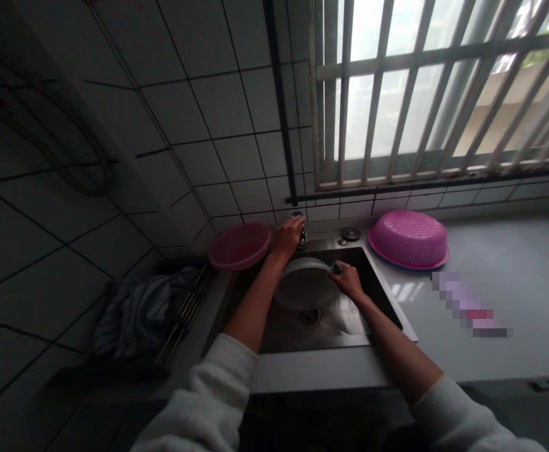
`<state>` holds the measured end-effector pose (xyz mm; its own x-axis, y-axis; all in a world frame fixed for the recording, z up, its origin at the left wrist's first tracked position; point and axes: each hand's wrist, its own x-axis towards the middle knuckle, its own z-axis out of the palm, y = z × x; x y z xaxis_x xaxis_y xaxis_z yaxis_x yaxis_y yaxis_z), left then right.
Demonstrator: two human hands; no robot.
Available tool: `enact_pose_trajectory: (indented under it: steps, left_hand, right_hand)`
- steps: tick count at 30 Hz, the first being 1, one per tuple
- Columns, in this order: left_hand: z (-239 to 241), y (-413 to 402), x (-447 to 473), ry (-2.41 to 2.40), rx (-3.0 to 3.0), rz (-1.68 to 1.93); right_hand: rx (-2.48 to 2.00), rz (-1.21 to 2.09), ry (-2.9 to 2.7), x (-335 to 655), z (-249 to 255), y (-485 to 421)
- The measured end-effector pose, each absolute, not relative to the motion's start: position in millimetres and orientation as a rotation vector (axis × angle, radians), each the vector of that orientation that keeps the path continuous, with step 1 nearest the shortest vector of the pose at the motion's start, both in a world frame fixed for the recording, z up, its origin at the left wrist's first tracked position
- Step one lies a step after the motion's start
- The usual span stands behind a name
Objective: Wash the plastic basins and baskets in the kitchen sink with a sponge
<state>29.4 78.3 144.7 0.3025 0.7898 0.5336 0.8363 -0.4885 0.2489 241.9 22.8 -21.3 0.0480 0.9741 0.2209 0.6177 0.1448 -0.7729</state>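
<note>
My left hand (289, 236) is closed around the top of the chrome faucet (303, 238) behind the sink. Part of the faucet is hidden by my fingers. In the steel sink (350, 342), a large round, greyish bowl (305, 289) with a pale rim stands tilted above the drain (308, 317). My right hand (348, 279) grips its right edge. A small greenish thing (336, 268) shows at those fingertips; whether it is a scouring pad or part of the bowl, I cannot tell.
A pink basin (240, 246) sits left of the faucet. An upturned pink basket (409, 238) rests on the right counter (505, 251), near a blurred patch. Striped cloth (147, 311) lies by a metal rack (183, 314). A barred window (397, 113) is ahead.
</note>
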Motion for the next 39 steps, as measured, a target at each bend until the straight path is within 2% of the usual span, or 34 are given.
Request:
enact_pose_trajectory:
  steps: [13, 24, 28, 31, 35, 39]
  left_hand:
    - [166, 98, 29, -1.671, -2.411, -0.96]
    - [164, 99, 26, -1.704, -2.436, -1.007]
    - [160, 98, 17, -1.576, -2.525, -1.178]
    - [140, 90, 1, -1.559, -2.441, -1.515]
    - [87, 58, -26, -1.994, -2.362, -1.822]
    - [27, 14, -43, -2.424, -2.48, -1.698]
  right_hand:
    - [-1.578, 0.532, -1.67, 245, -24, 25]
    - [-1.554, 0.552, -1.683, 243, -23, 23]
    - [-1.561, 0.531, -1.673, 243, -23, 24]
    - [-1.57, 0.508, -1.672, 243, -25, 25]
    - [-1.56, 0.503, -1.68, 242, -24, 25]
    - [-1.572, 0.48, -1.689, 239, -19, 23]
